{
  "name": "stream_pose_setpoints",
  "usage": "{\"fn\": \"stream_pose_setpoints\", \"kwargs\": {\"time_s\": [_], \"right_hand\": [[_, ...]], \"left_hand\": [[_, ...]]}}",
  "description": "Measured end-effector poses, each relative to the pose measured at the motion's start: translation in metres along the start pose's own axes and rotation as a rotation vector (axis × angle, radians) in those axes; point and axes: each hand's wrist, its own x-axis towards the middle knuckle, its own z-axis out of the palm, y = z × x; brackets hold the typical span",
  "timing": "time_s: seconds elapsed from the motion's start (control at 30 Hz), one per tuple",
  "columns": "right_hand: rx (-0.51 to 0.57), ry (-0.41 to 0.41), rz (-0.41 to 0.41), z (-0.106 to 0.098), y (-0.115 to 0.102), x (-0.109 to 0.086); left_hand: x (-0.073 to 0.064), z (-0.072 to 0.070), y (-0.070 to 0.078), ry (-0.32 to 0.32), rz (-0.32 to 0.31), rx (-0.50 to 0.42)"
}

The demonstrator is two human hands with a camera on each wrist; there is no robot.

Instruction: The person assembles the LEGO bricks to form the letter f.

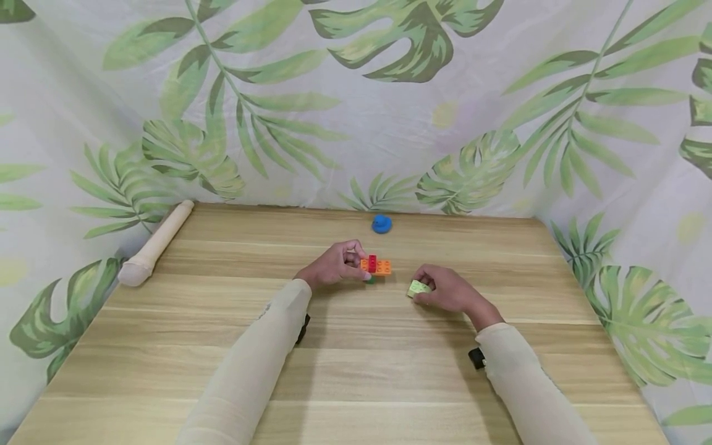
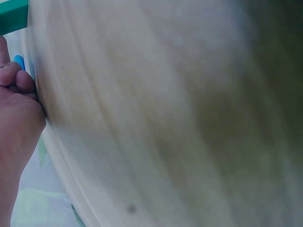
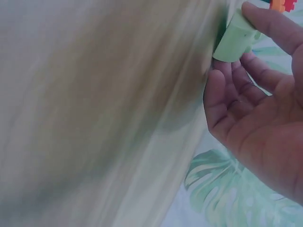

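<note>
My left hand (image 1: 335,264) pinches a small stack of toy building bricks: an orange brick (image 1: 384,267) with a red brick (image 1: 372,263) across its top and a green brick (image 1: 370,280) beneath. In the left wrist view only part of that green brick (image 2: 13,17) shows, above the curled fingers of the left hand (image 2: 16,113). To the right of the stack, my right hand (image 1: 447,288) holds a light green brick (image 1: 418,288) between thumb and fingers. The right wrist view shows this light green brick (image 3: 235,40) under the thumb, apart from the stack.
A blue toy duck (image 1: 381,224) sits near the back edge of the wooden table (image 1: 356,383). At the left edge lies a beige microphone-shaped object (image 1: 157,242). A leaf-patterned cloth (image 1: 389,142) hangs behind the table and along its sides.
</note>
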Motion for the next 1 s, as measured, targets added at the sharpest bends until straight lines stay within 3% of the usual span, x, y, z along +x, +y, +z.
{"fn": "stream_pose_setpoints", "kwargs": {"time_s": [0.27,0.57,0.73,1.0], "right_hand": [[0.029,0.086,0.022,0.0,-0.021,0.011],[0.066,0.254,-0.09,0.006,-0.044,0.024],[0.05,0.298,-0.165,0.012,-0.055,0.03],[0.011,0.373,-0.178,0.016,-0.065,0.038]], "left_hand": [[-0.001,0.001,0.002,-0.001,0.013,0.005],[0.0,0.001,0.001,0.007,-0.005,0.009],[0.0,0.001,0.003,-0.002,0.005,0.015],[0.0,0.0,0.002,-0.011,0.002,0.013]]}}
